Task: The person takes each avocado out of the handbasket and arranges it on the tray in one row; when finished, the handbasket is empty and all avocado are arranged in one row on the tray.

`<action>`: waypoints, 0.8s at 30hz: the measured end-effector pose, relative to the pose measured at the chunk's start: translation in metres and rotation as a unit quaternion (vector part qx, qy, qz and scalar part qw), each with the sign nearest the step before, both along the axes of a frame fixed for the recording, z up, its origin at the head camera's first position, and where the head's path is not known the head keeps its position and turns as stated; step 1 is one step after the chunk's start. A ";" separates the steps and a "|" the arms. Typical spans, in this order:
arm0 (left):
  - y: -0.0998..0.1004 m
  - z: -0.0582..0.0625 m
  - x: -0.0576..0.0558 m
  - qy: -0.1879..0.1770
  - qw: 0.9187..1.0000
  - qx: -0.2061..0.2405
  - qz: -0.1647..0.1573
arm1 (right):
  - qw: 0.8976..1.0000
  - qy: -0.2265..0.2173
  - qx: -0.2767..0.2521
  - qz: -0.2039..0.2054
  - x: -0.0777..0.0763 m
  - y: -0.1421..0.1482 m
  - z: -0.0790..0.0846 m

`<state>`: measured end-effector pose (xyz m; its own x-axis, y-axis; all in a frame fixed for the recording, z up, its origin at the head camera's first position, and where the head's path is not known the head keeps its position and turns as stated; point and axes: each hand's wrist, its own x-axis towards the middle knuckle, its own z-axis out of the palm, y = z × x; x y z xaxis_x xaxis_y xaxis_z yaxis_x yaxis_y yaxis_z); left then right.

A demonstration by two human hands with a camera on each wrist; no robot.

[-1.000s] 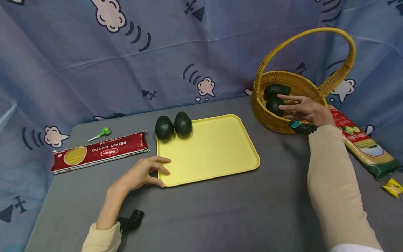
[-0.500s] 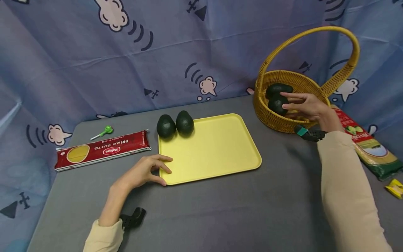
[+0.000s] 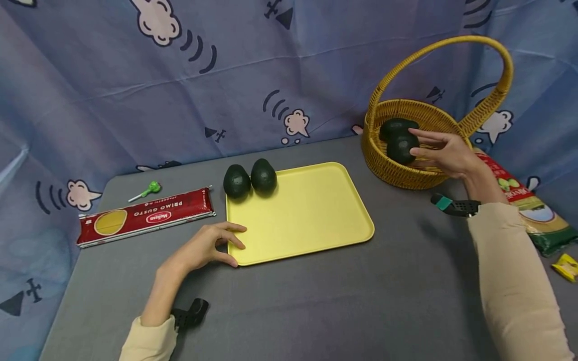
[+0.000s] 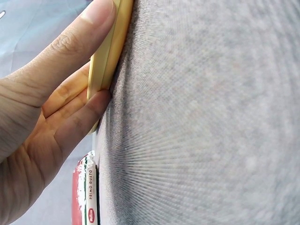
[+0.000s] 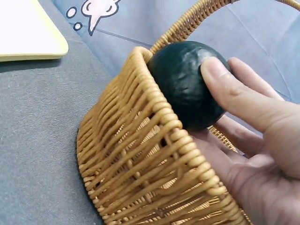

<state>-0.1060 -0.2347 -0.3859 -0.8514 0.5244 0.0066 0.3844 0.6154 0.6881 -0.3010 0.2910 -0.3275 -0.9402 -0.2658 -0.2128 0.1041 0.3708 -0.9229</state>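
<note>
My right hand (image 3: 449, 153) grips a dark green avocado (image 5: 185, 84) between thumb and fingers, at the rim of a yellow wicker basket (image 5: 136, 154). Behind it, a second avocado (image 3: 394, 128) lies inside the basket, partly covered by the held one. On the left, my left hand (image 3: 208, 245) holds the near left corner of a yellow tray (image 3: 302, 215). Its thumb (image 4: 91, 23) presses the tray's rim in the left wrist view, with the other fingers bent at the side edge. Two more avocados (image 3: 237, 181) (image 3: 264, 177) stand side by side at the tray's far left corner.
A red spaghetti pack (image 3: 146, 216) lies left of the tray, with a green lollipop (image 3: 153, 187) behind it. Right of the basket is a red and green bag (image 3: 539, 213), partly behind the right arm. A yellow wrapped candy (image 3: 566, 267) sits at the right edge.
The right hand has shifted slightly to the right and drawn the avocado a little up and away from the one behind it. The left hand stays on the tray corner.
</note>
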 end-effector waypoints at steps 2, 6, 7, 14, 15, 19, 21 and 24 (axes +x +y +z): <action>0.000 -0.001 0.000 -0.002 1.000 0.003 0.000 | 0.999 -0.002 -0.035 -0.009 0.002 0.001 0.001; -0.001 -0.001 0.000 -0.007 1.000 0.010 0.001 | 0.994 -0.012 -0.104 -0.009 0.005 0.002 0.005; -0.001 -0.001 0.000 -0.008 1.000 0.011 0.002 | 0.993 -0.012 -0.115 -0.007 0.005 0.002 0.006; -0.001 0.000 0.001 -0.014 1.000 0.012 0.007 | 0.978 -0.039 -0.203 -0.028 0.016 -0.008 0.014; -0.001 0.000 0.001 -0.014 1.000 0.011 0.007 | 0.978 -0.042 -0.201 -0.032 0.018 -0.011 0.016; -0.001 0.000 0.001 -0.011 1.000 0.009 0.006 | 0.980 -0.059 -0.186 -0.046 0.026 -0.020 0.021; -0.001 0.000 0.001 -0.010 1.000 0.008 0.005 | 0.979 -0.067 -0.187 -0.041 0.029 -0.023 0.024; -0.001 0.000 0.001 -0.008 1.000 0.007 0.005 | 0.978 -0.077 -0.193 -0.034 0.034 -0.028 0.027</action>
